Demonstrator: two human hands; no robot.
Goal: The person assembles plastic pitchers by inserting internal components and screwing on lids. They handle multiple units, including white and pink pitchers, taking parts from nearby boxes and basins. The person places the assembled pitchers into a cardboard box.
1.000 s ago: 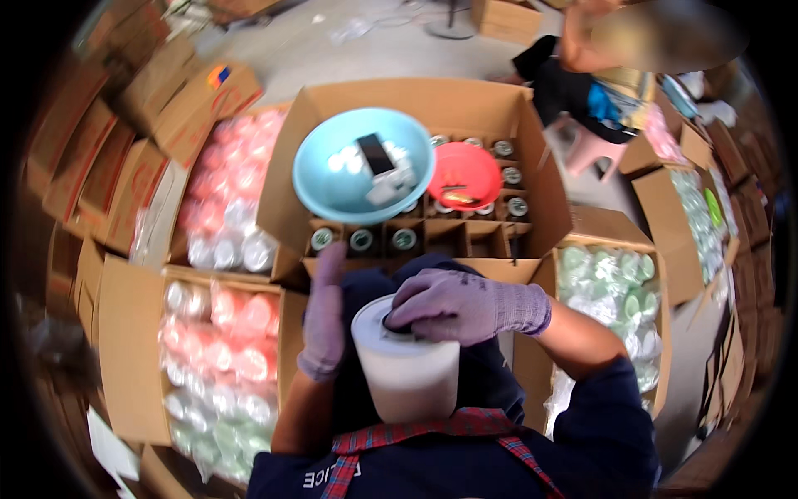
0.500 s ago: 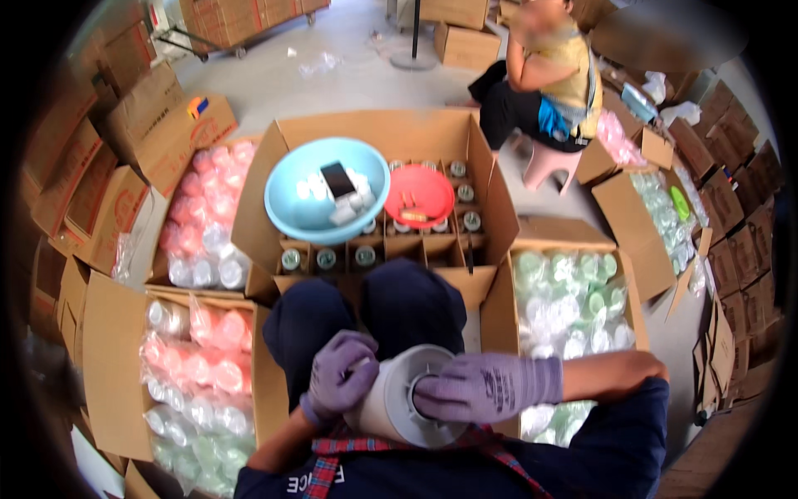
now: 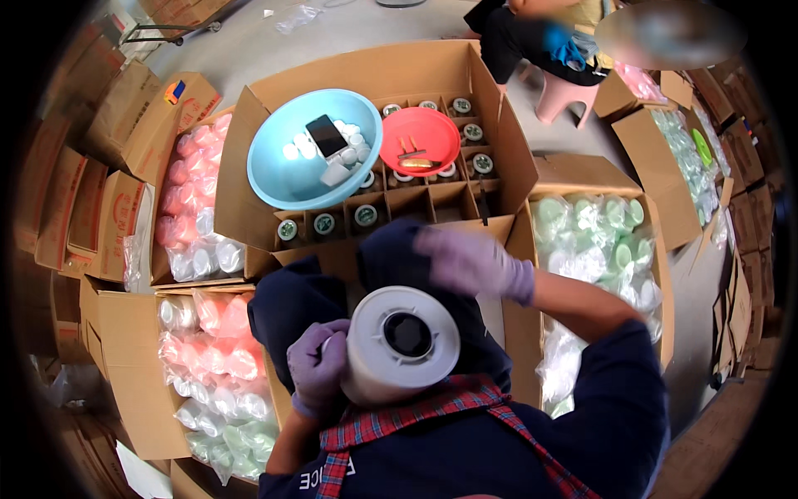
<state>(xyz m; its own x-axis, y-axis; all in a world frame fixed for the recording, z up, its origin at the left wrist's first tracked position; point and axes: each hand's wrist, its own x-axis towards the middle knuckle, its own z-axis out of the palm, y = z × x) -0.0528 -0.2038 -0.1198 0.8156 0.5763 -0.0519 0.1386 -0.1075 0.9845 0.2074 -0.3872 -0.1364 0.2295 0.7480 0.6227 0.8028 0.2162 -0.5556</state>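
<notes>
— While we sat over the boxes, our left hand [image 3: 317,366] had its grip wrapped around the side of the white roll [image 3: 397,345], fingers curled on the near wall, the hollow core facing up at us. The roll sat in our lap, against the checked collar, not on any bench.

— And our right hand [image 3: 475,262]?

— It was above and beyond the grip, blurred in the air, apart from the roll. We could not tell whether it was spread or closed; the blur hid the fingers. It held nothing that we could see.

— So only one hand carried the roll. What worried us?

— We judged that a one-sided hold on a smooth round wall could let it tip away from the palm, toward the carton of green cups [image 3: 594,241] on the far side of the grip. Gloves make that likelier, we thought.

— And ahead of the grip?

— The divided carton [image 3: 366,71] with its capped jars [image 3: 324,224], with the blue bowl [image 3: 274,162] and the red lid [image 3: 420,137] resting on top. The bowl held a phone [image 3: 326,135] and small white caps. If the roll rolled off our knees it could, in our view, knock the bowl, which only rested on the dividers.

— And on the thumb side?

— Bagged pink cups [image 3: 212,328] in an open box, close beside the holding hand.
</notes>
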